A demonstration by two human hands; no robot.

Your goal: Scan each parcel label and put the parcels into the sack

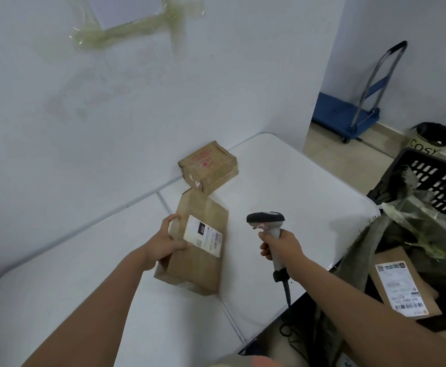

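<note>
White walls stand behind a white counter [282, 181], and a sheet of paper [126, 9] is stuck high on the wall with old yellow tape.

A flat brown paper parcel [198, 260] lies near the middle of the counter. It has a white label [204, 235] on top with a black patch that reads 220 and some small barcodes. A second brown parcel [208, 166], small and boxy with red print on it, sits at the back edge of the counter, against the wall. Its near corner is just beside the far end of the flat parcel.

Past the right edge of the counter hangs a dark green sack [412, 234] with its mouth open. A brown parcel with a white label [401, 287] lies inside it. A black crate [438, 178] with slots sits behind the sack. Farther back on the tiled floor are a blue trolley [346, 112] with a metal handle and a small bin [428, 140] with a black liner.

The left hand [167, 241] holds the flat parcel by its left side, with the thumb on top by the label and the fingers curled over the far edge. The right hand [282, 247] has its grip wrapped tight round the handle of a grey scanner [269, 229]. The scanner's dark head points left, toward the label. Its black cord hangs down off the front edge of the counter.
</note>
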